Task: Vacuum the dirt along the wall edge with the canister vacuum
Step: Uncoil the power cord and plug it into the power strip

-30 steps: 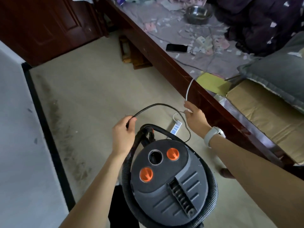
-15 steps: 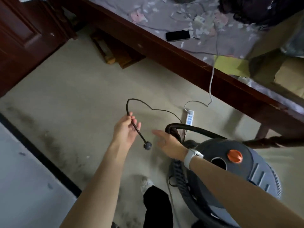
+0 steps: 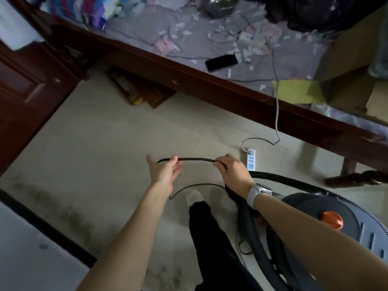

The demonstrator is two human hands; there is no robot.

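The right hand [image 3: 233, 172] pinches the black cord [image 3: 197, 159]; the left hand [image 3: 164, 172] has its fingers spread, the cord lying across them. The vacuum [image 3: 344, 229], gray with an orange knob, sits at four o'clock, its ribbed hose [image 3: 253, 234] beside it. Half a second ago only the left hand held the cord, plug dangling.

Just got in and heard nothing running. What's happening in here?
A person is sorting out the black power cord of the canister vacuum. The right hand pinches the cord; the left hand, fingers relaxed, supports it. A white power strip lies on the floor nearby. Dirt along the wall edge is untouched.
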